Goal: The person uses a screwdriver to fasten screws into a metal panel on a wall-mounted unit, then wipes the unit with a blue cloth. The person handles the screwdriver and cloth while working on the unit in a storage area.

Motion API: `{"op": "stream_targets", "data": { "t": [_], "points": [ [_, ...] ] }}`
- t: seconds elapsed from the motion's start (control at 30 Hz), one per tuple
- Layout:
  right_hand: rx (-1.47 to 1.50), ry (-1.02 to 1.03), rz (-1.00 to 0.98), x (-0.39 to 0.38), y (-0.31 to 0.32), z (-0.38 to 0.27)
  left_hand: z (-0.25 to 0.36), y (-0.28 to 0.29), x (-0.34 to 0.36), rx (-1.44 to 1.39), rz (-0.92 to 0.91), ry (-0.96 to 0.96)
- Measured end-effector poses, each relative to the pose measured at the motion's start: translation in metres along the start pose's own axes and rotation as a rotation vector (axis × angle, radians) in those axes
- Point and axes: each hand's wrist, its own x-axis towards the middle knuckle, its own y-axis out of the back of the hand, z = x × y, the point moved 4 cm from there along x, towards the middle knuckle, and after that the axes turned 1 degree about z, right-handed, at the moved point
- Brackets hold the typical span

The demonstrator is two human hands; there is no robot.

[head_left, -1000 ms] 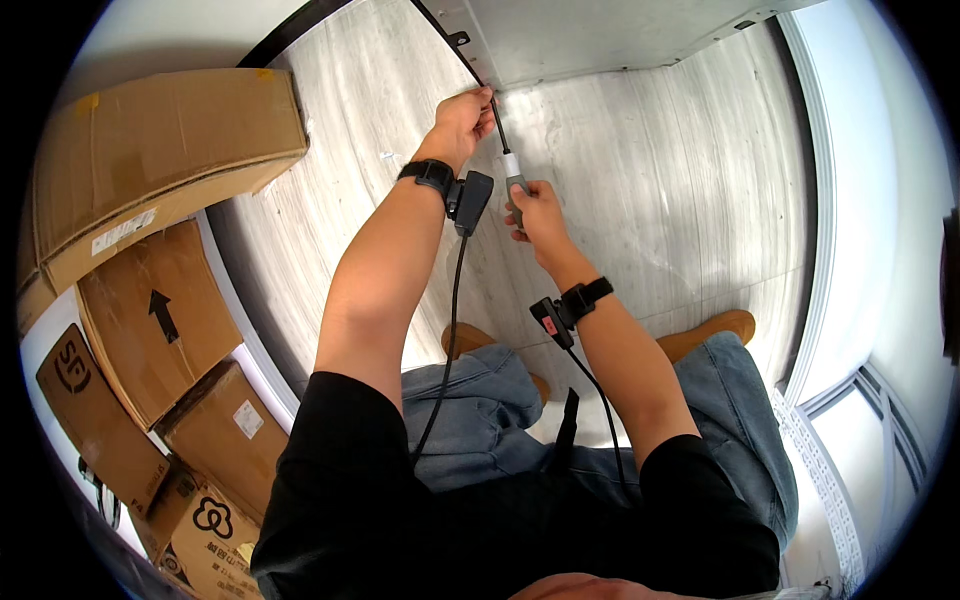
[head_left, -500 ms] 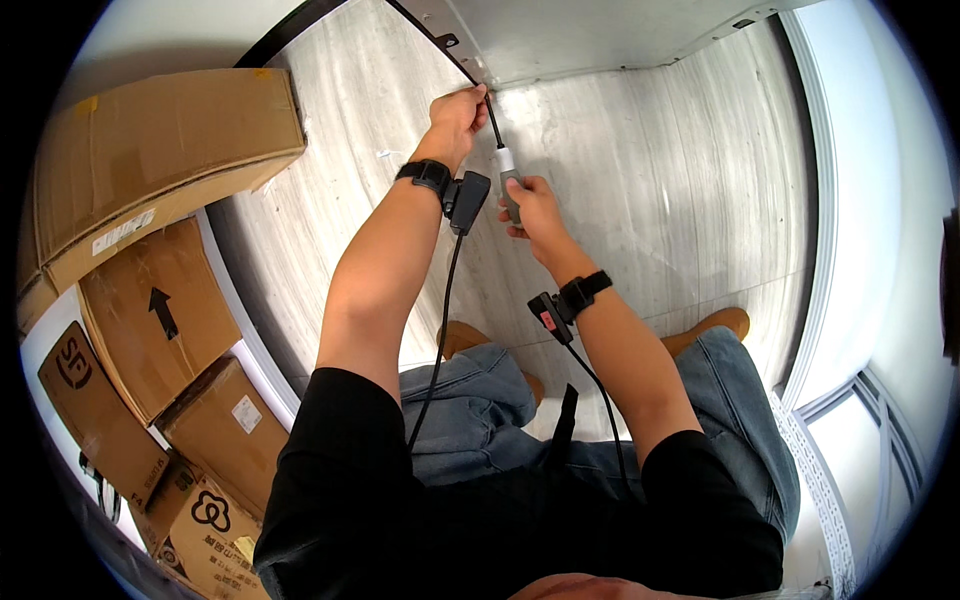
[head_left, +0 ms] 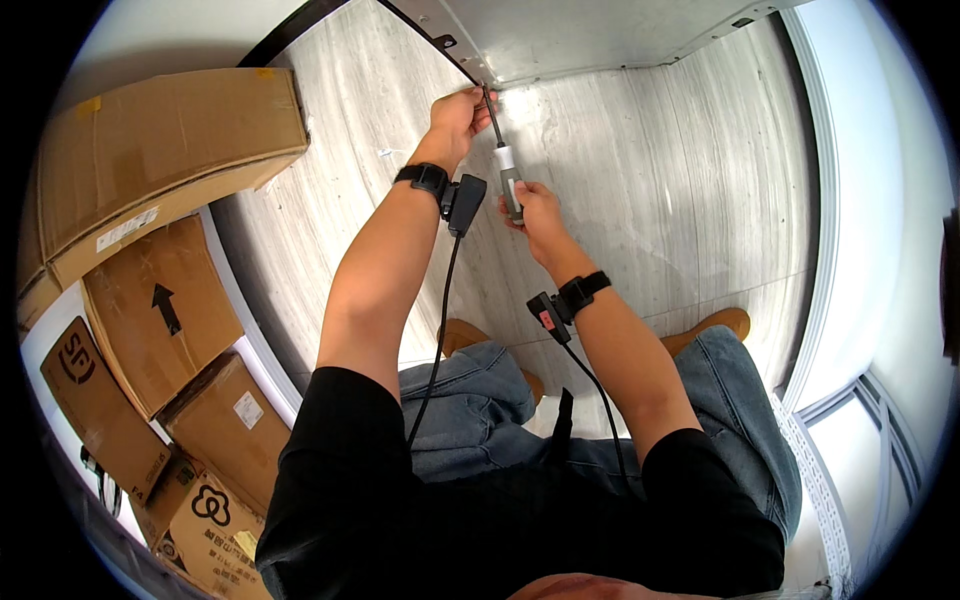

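A screwdriver (head_left: 510, 187) with a grey and white handle and a dark shaft points away from me. My right hand (head_left: 537, 212) is closed around its handle, thumb along the side. At the far end of the shaft, my left hand (head_left: 462, 115) has its fingers curled in around the tip. That tip meets the lower corner of a grey metal panel (head_left: 580, 45), beside its dark edge strip. Whether a screw sits there is too small to make out.
Stacked cardboard boxes (head_left: 165, 290) stand on the left, the large one (head_left: 175, 135) nearest the panel. Pale wood-look floor (head_left: 690, 190) lies beneath. A white frame (head_left: 825, 200) runs along the right. Thin black cables hang from both wrist straps.
The screwdriver handle has turned slightly in my right hand. My left fingers have shifted a little around the shaft's tip. Everything else is nearly the same.
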Motion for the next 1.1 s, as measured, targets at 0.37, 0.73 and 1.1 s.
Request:
{"op": "stream_targets", "data": {
  "t": [0.37, 0.73, 1.1],
  "points": [
    [0.165, -0.070, -0.043, -0.0060, -0.0028, -0.0014, 0.0029, -0.0030, -0.0073, 0.022, 0.011, 0.002],
    [0.042, -0.073, 0.009, -0.0016, -0.0057, -0.0029, 0.0033, -0.0046, -0.0082, 0.022, 0.007, 0.002],
    [0.057, -0.058, 0.027, -0.0024, -0.0053, -0.0013, 0.0020, -0.0065, -0.0079, -0.003, 0.013, 0.013]
  ]
}}
